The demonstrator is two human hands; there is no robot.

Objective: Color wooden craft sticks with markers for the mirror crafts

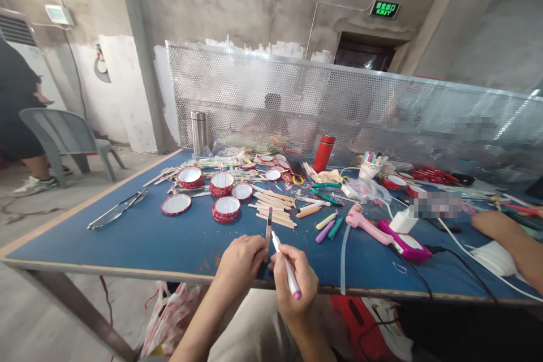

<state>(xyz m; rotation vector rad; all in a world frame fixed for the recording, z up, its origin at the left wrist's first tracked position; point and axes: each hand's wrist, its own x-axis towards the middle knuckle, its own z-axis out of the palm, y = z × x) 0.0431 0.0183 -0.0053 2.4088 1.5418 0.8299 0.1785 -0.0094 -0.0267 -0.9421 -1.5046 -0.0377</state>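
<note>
At the table's front edge my left hand [242, 260] grips a wooden craft stick [268, 229], upright, with dark and pink colouring near its top. My right hand [296, 280] is closed round a white marker [288, 268] with a purple end; its tip points up beside the stick. Just beyond my hands lies a pile of plain craft sticks [274, 207]. Left of the pile are several round, red-rimmed pieces [226, 209]. To the right, purple, teal and yellow-green pens [325, 230] lie together.
A pink glue gun [369, 226] and a magenta power strip [405, 241] with cables lie at right, near another person's arm [503, 237]. A red bottle [324, 153] and a steel flask [198, 133] stand at the back. Metal tools [116, 210] lie at left.
</note>
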